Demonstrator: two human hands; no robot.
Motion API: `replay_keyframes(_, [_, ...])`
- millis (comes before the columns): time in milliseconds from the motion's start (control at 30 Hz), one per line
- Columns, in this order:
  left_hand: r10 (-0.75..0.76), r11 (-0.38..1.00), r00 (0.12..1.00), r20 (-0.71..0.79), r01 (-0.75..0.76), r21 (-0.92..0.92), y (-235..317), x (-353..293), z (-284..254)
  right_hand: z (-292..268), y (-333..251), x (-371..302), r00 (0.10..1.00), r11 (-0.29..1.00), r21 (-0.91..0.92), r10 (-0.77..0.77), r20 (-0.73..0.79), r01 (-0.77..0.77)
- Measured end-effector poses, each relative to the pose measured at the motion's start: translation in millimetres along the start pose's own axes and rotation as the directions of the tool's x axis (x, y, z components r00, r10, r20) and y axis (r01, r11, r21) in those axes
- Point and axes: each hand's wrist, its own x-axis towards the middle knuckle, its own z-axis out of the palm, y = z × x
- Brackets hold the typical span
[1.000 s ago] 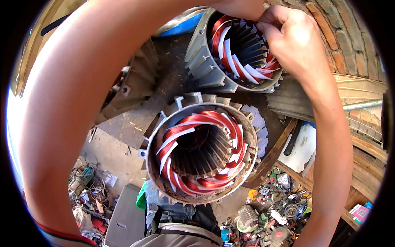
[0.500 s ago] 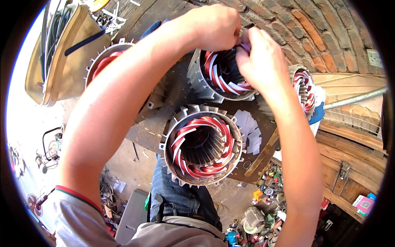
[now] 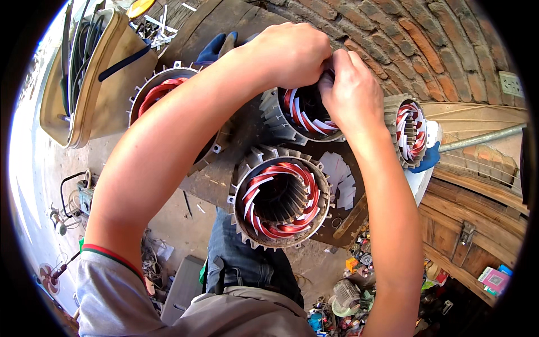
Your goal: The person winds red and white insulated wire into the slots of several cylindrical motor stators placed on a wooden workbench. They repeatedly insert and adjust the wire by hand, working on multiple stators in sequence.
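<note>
My left hand (image 3: 300,55) and my right hand (image 3: 351,90) meet above the far middle motor stator (image 3: 273,116). Both have their fingers closed and pressed together; what they pinch is hidden behind the knuckles. This stator has red wire coils with white insulating strips, and my right hand covers part of its rim. Closer to me stands another finned stator (image 3: 289,210), wound alike, its bore facing up. My left forearm partly hides a third stator (image 3: 151,101). Another (image 3: 400,135) stands at the right. White paper slips (image 3: 339,180) lie between the stators.
A brick wall (image 3: 387,62) rises behind the dark work table (image 3: 205,188). At the left is a tan container (image 3: 120,84) holding cables. Blue gloves (image 3: 212,49) lie at the back. A wooden strip (image 3: 351,218) sits near the table edge, with assorted parts (image 3: 365,253) below.
Both hands stay together over the far stator; my right hand is slightly lower and my left fist has dipped a little. The whole view has shifted slightly.
</note>
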Motion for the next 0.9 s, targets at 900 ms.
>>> replay_keyframes(900, [-0.448,0.689,0.844,0.295,0.536,-0.487,26.3,-36.5,-17.9,-29.8,26.7,-72.1,0.905,0.673,0.631,0.411,0.115,-0.386])
